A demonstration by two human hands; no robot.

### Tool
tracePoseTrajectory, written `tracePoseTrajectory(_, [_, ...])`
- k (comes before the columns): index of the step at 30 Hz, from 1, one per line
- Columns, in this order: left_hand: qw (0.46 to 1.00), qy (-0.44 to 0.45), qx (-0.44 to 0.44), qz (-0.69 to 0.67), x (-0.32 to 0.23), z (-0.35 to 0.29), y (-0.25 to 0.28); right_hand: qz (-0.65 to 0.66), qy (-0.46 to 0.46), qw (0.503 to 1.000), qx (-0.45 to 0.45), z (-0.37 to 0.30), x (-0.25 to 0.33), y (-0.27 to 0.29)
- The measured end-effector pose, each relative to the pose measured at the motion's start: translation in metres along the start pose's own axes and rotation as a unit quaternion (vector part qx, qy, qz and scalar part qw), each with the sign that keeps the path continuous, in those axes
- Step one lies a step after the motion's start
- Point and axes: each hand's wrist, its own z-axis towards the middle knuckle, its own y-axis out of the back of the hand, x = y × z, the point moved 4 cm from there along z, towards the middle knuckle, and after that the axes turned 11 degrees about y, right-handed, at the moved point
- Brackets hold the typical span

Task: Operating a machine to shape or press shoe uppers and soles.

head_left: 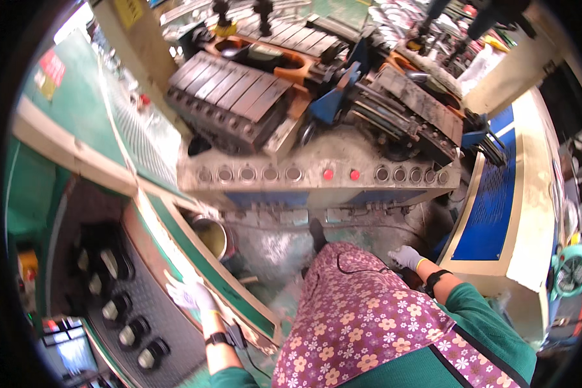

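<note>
A worker in a flowered apron [362,317] stands before a press [317,152], a white-gloved left hand [193,295] hanging near the right edge of a dark mat [158,307], fingers spread and grasping nothing visible. The right hand [407,257], also gloved, is beside the apron, its fingers loosely bent; whether it grips anything cannot be told.

At least five parts [134,333] stand apart from the left hand, in a line along the mat, closer to its left edge than its right. None appears lifted, and the work looks to be between handlings. Whether these are finished pieces or ones awaiting a turn cannot be told, nor can it be seen whether the press's orange frames [293,63] are loaded.

The parts have black, rounded bases and pale, blunt tops; the mat is finely dimpled. Ahead, slatted metal plates [229,87], grey and worn, top thick blocks with round holes along the front. Two red, domed buttons [328,174] sit mid-panel along the press's front edge. A round metal bucket [210,236] stands beyond the left hand.
</note>
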Motion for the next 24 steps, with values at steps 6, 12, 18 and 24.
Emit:
tracePoseTrajectory(6, [0.998, 0.034, 0.058, 0.017, -0.007, -0.002, -0.012, -0.096, 0.056, 0.985, -0.133, 0.004, -0.02, 0.006])
tracePoseTrajectory(12, [0.996, 0.033, 0.073, 0.043, -0.026, -0.002, -0.03, 0.03, 0.253, 0.944, -0.21, -0.007, 0.017, 0.074])
tracePoseTrajectory(18, [0.981, 0.045, 0.102, -0.158, 0.013, 0.007, -0.043, -0.104, 0.49, 0.734, -0.459, -0.094, 0.12, 0.242])
tracePoseTrajectory(24, [0.962, 0.086, 0.123, -0.228, -0.145, -0.106, -0.023, 0.093, 0.329, 0.642, -0.687, -0.066, 0.025, 0.483])
